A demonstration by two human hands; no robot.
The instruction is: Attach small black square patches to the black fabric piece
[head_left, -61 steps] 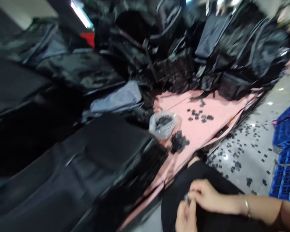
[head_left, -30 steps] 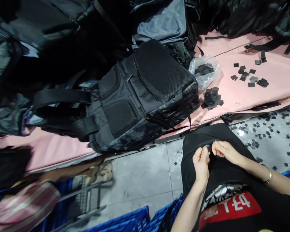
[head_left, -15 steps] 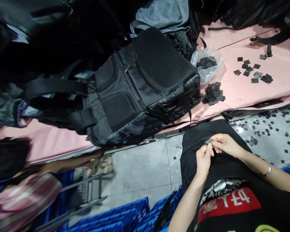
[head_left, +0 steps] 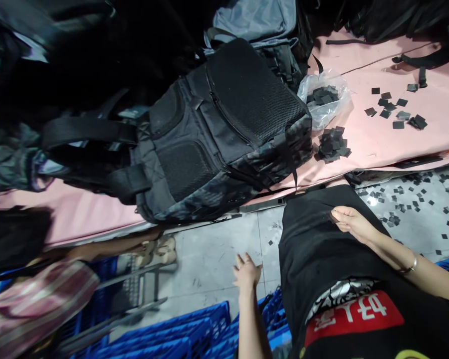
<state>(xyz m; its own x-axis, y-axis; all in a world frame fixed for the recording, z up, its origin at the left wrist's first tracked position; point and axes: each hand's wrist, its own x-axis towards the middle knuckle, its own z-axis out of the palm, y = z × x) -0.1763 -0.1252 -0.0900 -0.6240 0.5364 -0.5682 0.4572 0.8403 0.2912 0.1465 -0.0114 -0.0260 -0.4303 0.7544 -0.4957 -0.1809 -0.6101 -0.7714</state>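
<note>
My left hand (head_left: 247, 273) hangs open, fingers apart, over the grey floor (head_left: 213, 259) just above a blue crate (head_left: 194, 335); it holds nothing. My right hand (head_left: 353, 224) rests on my black-clad lap (head_left: 314, 249), fingertips pinched together on a small dark square piece that barely shows against the cloth. A black backpack (head_left: 224, 134) lies on the pink sheet (head_left: 374, 144) in front of me. Beside it sit a clear plastic bag of black squares (head_left: 324, 99) and a small heap of black squares (head_left: 333, 144).
More loose squares (head_left: 394, 109) lie on the pink sheet and many litter the floor (head_left: 407, 199) at right. Dark bags (head_left: 389, 20) pile up at the back. At left are another person's striped sleeve (head_left: 41, 304), a sandalled foot (head_left: 159, 251) and a metal stool frame (head_left: 134, 299).
Both hands were together on the small piece over my lap. Now my left hand has swung down and left, open over the floor; my right hand stays on the lap.
</note>
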